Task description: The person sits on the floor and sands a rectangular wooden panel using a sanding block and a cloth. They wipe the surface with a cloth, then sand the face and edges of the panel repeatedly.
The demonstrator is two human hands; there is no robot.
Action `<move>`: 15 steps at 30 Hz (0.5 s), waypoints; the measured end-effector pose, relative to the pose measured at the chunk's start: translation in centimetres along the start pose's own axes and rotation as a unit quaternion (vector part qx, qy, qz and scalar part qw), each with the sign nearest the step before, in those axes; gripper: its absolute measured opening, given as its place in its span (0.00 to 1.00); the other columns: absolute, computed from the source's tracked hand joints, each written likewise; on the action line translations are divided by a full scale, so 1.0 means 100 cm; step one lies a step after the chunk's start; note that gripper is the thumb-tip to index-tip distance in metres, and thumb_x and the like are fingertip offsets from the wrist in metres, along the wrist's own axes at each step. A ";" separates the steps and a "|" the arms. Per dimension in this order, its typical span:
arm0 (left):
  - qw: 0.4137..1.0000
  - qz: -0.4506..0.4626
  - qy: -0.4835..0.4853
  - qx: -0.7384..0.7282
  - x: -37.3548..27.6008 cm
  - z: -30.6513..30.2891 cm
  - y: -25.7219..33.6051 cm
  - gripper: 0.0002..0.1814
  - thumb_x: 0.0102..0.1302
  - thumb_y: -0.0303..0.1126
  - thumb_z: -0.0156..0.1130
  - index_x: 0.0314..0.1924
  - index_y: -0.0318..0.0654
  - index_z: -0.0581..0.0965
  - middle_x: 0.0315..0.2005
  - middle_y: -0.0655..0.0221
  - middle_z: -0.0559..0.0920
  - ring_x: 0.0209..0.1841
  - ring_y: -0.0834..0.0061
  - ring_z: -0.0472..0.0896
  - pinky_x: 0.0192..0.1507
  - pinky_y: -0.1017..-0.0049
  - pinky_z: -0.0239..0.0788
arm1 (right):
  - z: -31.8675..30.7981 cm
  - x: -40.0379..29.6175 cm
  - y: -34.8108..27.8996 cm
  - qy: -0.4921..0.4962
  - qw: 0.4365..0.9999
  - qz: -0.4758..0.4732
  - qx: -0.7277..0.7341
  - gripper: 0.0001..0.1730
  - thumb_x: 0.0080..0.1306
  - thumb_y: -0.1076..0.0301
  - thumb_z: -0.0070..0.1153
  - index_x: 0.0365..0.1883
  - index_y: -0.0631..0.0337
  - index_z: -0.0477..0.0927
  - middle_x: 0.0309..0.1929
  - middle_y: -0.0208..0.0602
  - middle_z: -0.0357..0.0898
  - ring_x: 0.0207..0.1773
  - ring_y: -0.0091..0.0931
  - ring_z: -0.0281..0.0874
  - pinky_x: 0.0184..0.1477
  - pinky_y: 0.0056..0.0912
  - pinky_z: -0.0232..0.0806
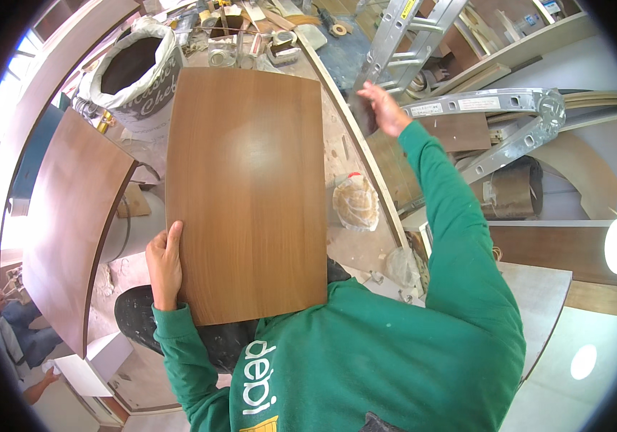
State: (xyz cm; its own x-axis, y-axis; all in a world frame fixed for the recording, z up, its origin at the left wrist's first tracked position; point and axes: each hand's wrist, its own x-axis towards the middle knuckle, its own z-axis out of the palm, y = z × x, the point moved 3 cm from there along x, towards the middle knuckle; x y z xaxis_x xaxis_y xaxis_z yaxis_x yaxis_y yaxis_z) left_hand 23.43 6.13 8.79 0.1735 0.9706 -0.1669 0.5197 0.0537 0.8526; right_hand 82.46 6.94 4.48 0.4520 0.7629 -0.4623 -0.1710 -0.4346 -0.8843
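A brown wood-grain panel [249, 189] rests across my lap, its far end reaching over the cluttered work surface. My left hand [165, 259] grips its left edge near the lower corner, with the thumb on the face and the fingers hidden underneath. Off to the panel's right, my right hand [386, 110] is raised with its fingers extended, near the foot of an aluminium ladder [381, 40]. A dark blurred patch shows beside that hand; I cannot tell whether it is a held item.
A lined bucket [162, 102] stands behind the panel's left side. Another curved panel [71, 216] is at the left. Right of my panel lies a round tan item in clear plastic [356, 202]. Tools and containers crowd the back. Another person's hand [41, 386] shows at lower left.
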 end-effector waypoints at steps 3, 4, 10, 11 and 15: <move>0.999 -0.033 0.003 -0.037 -0.006 0.003 -0.009 0.31 0.79 0.50 0.61 0.24 0.36 0.62 0.21 0.79 0.58 0.28 0.83 0.54 0.26 0.70 0.46 | -0.044 0.010 -0.035 -0.090 0.993 0.060 0.047 0.27 0.71 0.54 0.61 0.65 0.55 0.76 0.62 0.37 0.76 0.65 0.29 0.70 0.66 0.32 0.62; 0.998 -0.033 -0.004 -0.045 -0.003 0.006 -0.013 0.31 0.79 0.49 0.61 0.24 0.36 0.62 0.22 0.80 0.59 0.28 0.83 0.54 0.27 0.71 0.46 | -0.044 0.004 -0.052 -0.129 0.990 0.045 0.041 0.28 0.71 0.57 0.61 0.67 0.56 0.74 0.62 0.36 0.76 0.66 0.29 0.70 0.68 0.32 0.62; 0.996 -0.017 0.002 -0.082 -0.013 0.009 -0.015 0.27 0.81 0.47 0.59 0.29 0.29 0.71 0.25 0.79 0.67 0.31 0.84 0.59 0.31 0.75 0.53 | -0.007 -0.004 -0.131 -0.271 0.942 -0.125 -0.156 0.25 0.77 0.71 0.54 0.71 0.57 0.73 0.62 0.30 0.78 0.63 0.21 0.75 0.70 0.28 0.64; 0.995 -0.036 -0.005 -0.093 -0.016 0.009 -0.013 0.27 0.81 0.46 0.59 0.30 0.28 0.73 0.26 0.78 0.68 0.31 0.84 0.60 0.31 0.76 0.55 | 0.000 -0.006 -0.140 -0.275 0.926 -0.148 -0.210 0.24 0.77 0.71 0.53 0.71 0.57 0.73 0.64 0.30 0.78 0.62 0.21 0.75 0.69 0.27 0.65; 0.997 -0.027 0.006 -0.071 -0.017 0.007 -0.005 0.27 0.81 0.46 0.59 0.31 0.26 0.75 0.26 0.77 0.70 0.32 0.84 0.62 0.32 0.76 0.57 | 0.040 -0.003 -0.171 -0.242 0.868 -0.246 -0.357 0.27 0.73 0.77 0.49 0.71 0.55 0.76 0.66 0.29 0.77 0.61 0.22 0.75 0.68 0.28 0.66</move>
State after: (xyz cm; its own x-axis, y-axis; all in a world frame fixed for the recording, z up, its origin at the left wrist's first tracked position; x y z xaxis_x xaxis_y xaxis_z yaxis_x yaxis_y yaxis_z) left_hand 23.51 4.29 8.29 0.1375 0.9680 -0.2099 0.4040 0.1387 0.9042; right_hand 81.76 16.03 19.51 -0.1345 0.9767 -0.1674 0.6034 -0.0532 -0.7956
